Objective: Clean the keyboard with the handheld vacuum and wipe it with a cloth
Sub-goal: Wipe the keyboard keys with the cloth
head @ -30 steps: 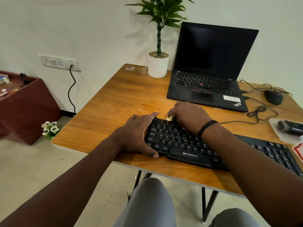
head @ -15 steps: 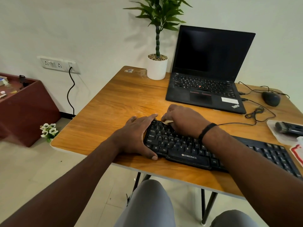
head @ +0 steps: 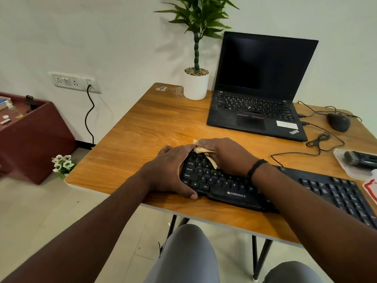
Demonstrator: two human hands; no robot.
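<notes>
Black Zebronics keyboard lies along the near edge of the wooden table, running from centre toward 4 o'clock, its right end cut off by the frame edge. Left hand clamps the keyboard's left end: fingers laid along the far-left corner, thumb hooked round the near-left corner by the Ctrl key, palm on the table just beside it. Right hand sits palm-down on the upper-left key rows w/ a crumpled beige cloth held under curled fingers; bits of cloth stick out at the fingertips and under the palm, touching the keys near the top row. Black wristband on the right wrist. Handheld vacuum, dark, lies at 3 o'clock on a pale tray, well apart from both hands. Open ThinkPad laptop, screen dark, stands at 1 o'clock behind the keyboard; a black mouse w/ coiled cable at 2 o'clock. White pot w/ a green plant at 12 o'clock at the table's far edge. Off the table at 9 o'clock: wall socket strip w/ a black cable plugged in, a dark red cabinet, small white flowers on the floor. Grey-trousered knees show under the table at 6 o'clock.
</notes>
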